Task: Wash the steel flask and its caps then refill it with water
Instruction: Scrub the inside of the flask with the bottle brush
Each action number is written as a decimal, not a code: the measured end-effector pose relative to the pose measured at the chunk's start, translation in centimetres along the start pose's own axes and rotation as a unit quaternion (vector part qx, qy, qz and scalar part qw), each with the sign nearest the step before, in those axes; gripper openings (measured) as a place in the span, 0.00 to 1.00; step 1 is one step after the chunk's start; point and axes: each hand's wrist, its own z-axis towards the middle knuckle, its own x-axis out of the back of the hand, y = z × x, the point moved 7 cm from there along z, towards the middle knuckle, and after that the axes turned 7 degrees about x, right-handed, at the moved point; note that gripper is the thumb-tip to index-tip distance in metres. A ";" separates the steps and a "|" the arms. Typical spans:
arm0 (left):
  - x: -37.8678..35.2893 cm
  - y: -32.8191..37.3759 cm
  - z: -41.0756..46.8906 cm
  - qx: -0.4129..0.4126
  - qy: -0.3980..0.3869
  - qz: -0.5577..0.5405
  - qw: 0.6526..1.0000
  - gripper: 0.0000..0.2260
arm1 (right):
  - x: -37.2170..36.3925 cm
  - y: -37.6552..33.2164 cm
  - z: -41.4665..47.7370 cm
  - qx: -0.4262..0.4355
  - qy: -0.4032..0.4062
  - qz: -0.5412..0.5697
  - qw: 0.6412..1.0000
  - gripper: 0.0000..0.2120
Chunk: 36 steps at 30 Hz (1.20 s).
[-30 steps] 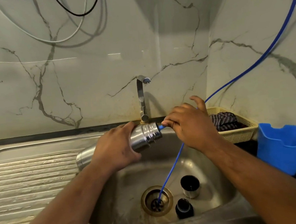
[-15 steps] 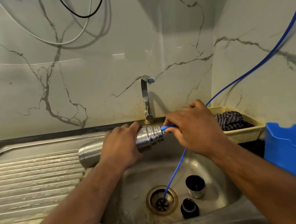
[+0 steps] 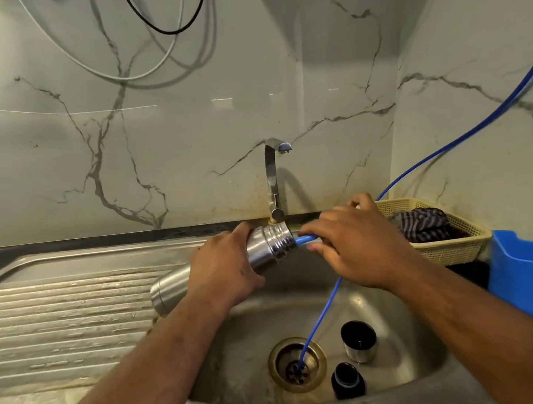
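Your left hand (image 3: 225, 269) is wrapped round the middle of the steel flask (image 3: 267, 249), holding it nearly on its side above the back edge of the sink (image 3: 396, 315). The mouth is turned right and a little up, and the base sits out over the ribbed drainboard (image 3: 61, 310). That tilt puts the threaded neck level with your right hand (image 3: 356, 246), whose fingertips pinch the end of the blue tube (image 3: 305, 239) right at the flask's mouth. I judge you mean to fill or rinse from the tube rather than from the tap (image 3: 272, 182), which stands just behind the flask and shows no stream. Whether water is flowing, I can't tell. A blue line also drops from under your right hand to the drain (image 3: 297, 365); I can't tell if it's the same tube. Both caps stand in the basin's front right part: the steel cup cap (image 3: 359, 342) is mouth up just right of the drain, and the black inner cap (image 3: 348, 380) sits in front of it, the two apart. That's sensible, since spilled water would run past them to the drain.
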 end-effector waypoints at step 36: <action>0.9 0.2 0.2 -0.070 -0.073 -0.088 0.991 0.34 | 1.6 0.6 0.3 0.011 0.041 0.009 0.999 0.07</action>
